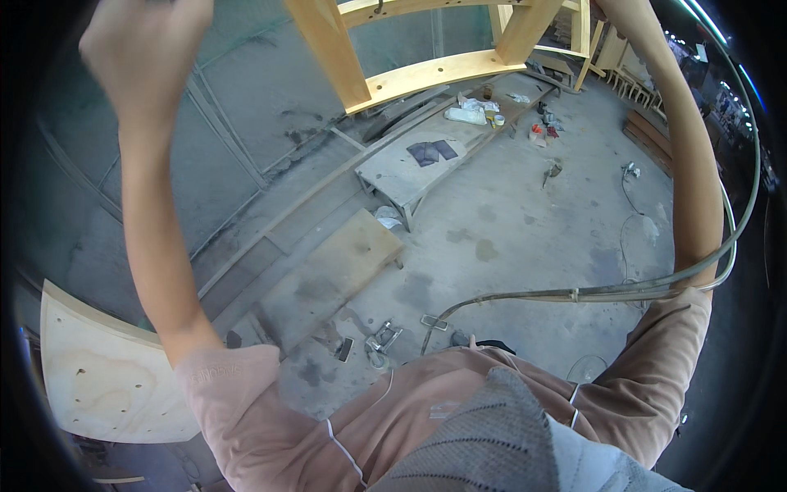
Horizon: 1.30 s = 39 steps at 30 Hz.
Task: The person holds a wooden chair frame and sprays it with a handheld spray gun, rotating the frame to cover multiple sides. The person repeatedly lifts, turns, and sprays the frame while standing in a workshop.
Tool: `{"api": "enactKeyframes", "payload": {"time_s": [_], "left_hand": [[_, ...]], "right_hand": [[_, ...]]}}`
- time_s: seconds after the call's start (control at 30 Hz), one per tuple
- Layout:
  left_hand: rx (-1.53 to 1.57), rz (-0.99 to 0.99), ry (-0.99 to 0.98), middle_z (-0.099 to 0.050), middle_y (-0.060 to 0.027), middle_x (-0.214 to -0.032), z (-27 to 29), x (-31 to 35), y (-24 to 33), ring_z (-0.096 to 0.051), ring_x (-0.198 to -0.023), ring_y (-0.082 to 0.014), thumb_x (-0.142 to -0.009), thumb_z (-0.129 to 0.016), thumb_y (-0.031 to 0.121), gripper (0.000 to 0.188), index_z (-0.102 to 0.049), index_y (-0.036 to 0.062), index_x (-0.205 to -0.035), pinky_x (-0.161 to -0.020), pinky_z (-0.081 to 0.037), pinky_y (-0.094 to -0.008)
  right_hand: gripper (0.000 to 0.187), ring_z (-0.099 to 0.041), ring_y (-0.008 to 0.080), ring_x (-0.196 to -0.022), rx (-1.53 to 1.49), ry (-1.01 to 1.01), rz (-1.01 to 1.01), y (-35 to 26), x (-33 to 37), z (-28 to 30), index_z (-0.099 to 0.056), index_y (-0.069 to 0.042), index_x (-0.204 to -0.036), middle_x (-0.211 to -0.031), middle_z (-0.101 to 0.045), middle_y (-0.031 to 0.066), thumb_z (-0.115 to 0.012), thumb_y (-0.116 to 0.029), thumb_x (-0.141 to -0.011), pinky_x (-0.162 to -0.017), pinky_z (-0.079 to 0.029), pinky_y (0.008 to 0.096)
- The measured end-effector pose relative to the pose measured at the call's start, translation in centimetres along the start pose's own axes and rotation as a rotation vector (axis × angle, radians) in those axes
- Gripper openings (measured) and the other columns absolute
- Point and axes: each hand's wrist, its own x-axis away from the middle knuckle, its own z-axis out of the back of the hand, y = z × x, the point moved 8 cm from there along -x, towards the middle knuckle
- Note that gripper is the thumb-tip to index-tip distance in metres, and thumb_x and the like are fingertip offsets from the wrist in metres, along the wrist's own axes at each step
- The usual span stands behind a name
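Observation:
A pale, varnished-looking wooden frame (443, 78) with a curved, drilled rail and upright legs hangs in front of me at the top of the view. Its upper part is cut off, and what bears it does not show. My left hand (147, 45) is raised at the top left, apart from the visible part of the frame; motion blurs it and its fingers run out of view. High at the top right, my right hand (616, 11) is close to the frame's right-hand leg. Only a sliver of it shows, so I cannot tell whether it touches the wood.
Hoses (566, 293) loop past my right arm. Below stands a low bench (385, 182) with dark sheets, plastic bags and a tape roll. A wooden board (340, 262) lies nearer; a drilled curved panel (115, 377) stands left. Tools (381, 340) lie on the floor.

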Motion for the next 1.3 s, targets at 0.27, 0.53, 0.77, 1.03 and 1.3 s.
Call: {"api": "enactKeyframes", "payload": {"time_s": [0.27,0.53,0.77,1.03,1.3], "left_hand": [[0.202,0.97,-0.638,-0.08,-0.0074,-0.095,5.0,47.5,3.9,-0.074,-0.087,-0.025,-0.089,-0.078,0.012,0.019,-0.081,0.0096,-0.108,-0.092,-0.053,-0.0407],[0.248,2.056,-1.957,-0.077,-0.0153,-0.092,47.4,88.3,46.7,-0.076,-0.087,-0.0319,-0.095,-0.069,0.033,0.032,-0.075,0.0037,-0.107,-0.084,-0.059,-0.044],[-0.17,2.747,-1.56,-0.078,-0.0174,-0.098,68.7,79.0,59.2,-0.077,-0.091,-0.0286,-0.092,-0.074,0.043,0.045,-0.075,0.0021,-0.109,-0.086,-0.059,-0.0426],[-0.926,2.648,0.174,-0.069,-0.0148,-0.071,64.4,79.1,54.3,-0.071,-0.063,-0.0257,-0.103,-0.06,0.055,0.066,-0.07,-0.0057,-0.079,-0.058,-0.057,-0.0402],[-0.407,2.689,0.561,-0.066,-0.0093,-0.073,53.2,77.9,51.5,-0.066,-0.056,-0.0186,-0.105,-0.065,0.024,0.026,-0.069,-0.0016,-0.105,-0.052,-0.06,-0.037]], "right_hand": [[0.035,-0.064,0.009,-0.071,-0.78,-0.154,0.389,-11.8,3.7,-2.3,-0.055,-0.003,-0.12,-0.088,-0.067,0.0038,-0.077,-0.017,-0.097,-0.062,-0.055,0.0252],[0.04,-0.069,0.026,-0.059,0.113,-0.032,1.012,-19.5,11.4,-17.3,-0.056,-0.014,-0.129,-0.079,-0.071,0.0112,-0.072,-0.033,-0.098,-0.046,-0.051,0.0371],[0.061,-0.073,0.0461,-0.085,0.179,-0.604,0.805,-12.4,26.6,-45.2,-0.044,-0.012,-0.147,-0.09,-0.074,0.026,-0.063,-0.047,-0.101,-0.075,-0.057,0.0562],[0.052,-0.067,0.0182,-0.06,-0.564,-1.621,-0.325,-9.1,65.2,-49.9,-0.058,0.005,-0.124,-0.086,-0.072,0.0097,-0.078,-0.004,-0.077,-0.041,-0.046,0.031],[0.022,-0.069,0.0147,-0.059,-0.659,-2.127,-0.051,-16.9,79.5,-33.5,-0.07,-0.002,-0.09,-0.072,-0.071,0.0049,-0.082,-0.02,-0.088,-0.037,-0.044,0.0289]]}}
